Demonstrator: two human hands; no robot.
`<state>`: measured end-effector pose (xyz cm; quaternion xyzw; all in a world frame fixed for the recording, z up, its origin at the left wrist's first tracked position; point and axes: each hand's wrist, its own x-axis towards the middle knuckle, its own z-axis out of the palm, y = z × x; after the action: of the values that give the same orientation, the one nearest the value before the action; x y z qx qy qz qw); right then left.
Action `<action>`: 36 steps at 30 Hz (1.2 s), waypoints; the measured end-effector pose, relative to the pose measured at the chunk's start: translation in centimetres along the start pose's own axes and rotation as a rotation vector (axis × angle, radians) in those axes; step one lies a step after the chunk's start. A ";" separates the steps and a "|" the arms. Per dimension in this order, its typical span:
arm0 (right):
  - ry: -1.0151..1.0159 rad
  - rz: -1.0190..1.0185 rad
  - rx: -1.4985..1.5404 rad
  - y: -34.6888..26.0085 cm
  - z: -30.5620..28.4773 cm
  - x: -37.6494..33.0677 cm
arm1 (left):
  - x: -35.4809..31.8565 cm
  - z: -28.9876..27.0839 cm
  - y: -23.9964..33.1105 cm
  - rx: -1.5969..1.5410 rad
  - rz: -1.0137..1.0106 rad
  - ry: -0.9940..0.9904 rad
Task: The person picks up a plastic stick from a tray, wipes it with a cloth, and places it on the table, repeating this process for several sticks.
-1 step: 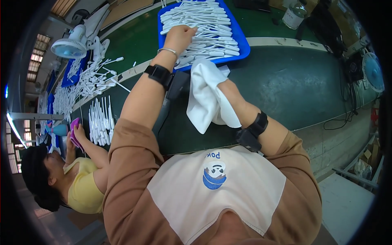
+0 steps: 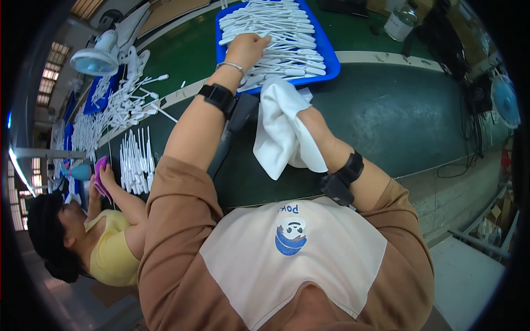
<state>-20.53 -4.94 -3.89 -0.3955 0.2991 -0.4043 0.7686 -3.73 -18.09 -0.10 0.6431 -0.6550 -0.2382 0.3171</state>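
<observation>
My left hand [image 2: 247,51] reaches over the blue tray [image 2: 333,65], its fingers closed in a pinch above the left side of the white plastic sticks [image 2: 287,44]. These sticks have long thin stems and flat, wider ends, and lie heaped in rows. Whatever is between my left fingertips is hidden. A white cloth [image 2: 279,132] hangs bunched from my right hand [image 2: 317,128], just in front of the tray. The cloth covers most of my right fingers, which are closed on it.
At the left a person in a yellow top [image 2: 116,248] holds a purple cloth [image 2: 101,170]. Near them lie a row of white sticks [image 2: 136,160] and a loose pile [image 2: 124,105]. A fan [image 2: 98,58], a clear bottle [image 2: 399,23] and another fan [image 2: 505,101] stand around the green table [image 2: 386,116].
</observation>
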 end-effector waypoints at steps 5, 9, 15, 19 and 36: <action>0.029 -0.207 -0.477 2.4 -3.6 0.8 | -1.2 -0.7 0.6 -0.059 0.196 0.004; 0.113 0.184 0.124 -1.8 2.2 -1.7 | -5.2 -4.9 -3.0 -0.131 0.196 0.206; 0.075 0.131 0.134 -1.7 3.5 -2.2 | -6.6 -15.4 -17.3 0.548 -0.273 0.503; 0.058 0.158 0.154 -2.1 4.4 -2.0 | -3.9 -19.7 -21.2 0.479 -0.527 0.287; 0.090 0.139 0.104 -0.9 3.3 -1.4 | 0.8 -17.2 -21.2 0.217 -0.819 0.098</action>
<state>-18.98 -2.86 -1.29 -0.3146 0.3385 -0.3824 0.8002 23.38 -18.54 -3.50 0.8903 -0.3510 -0.2434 0.1578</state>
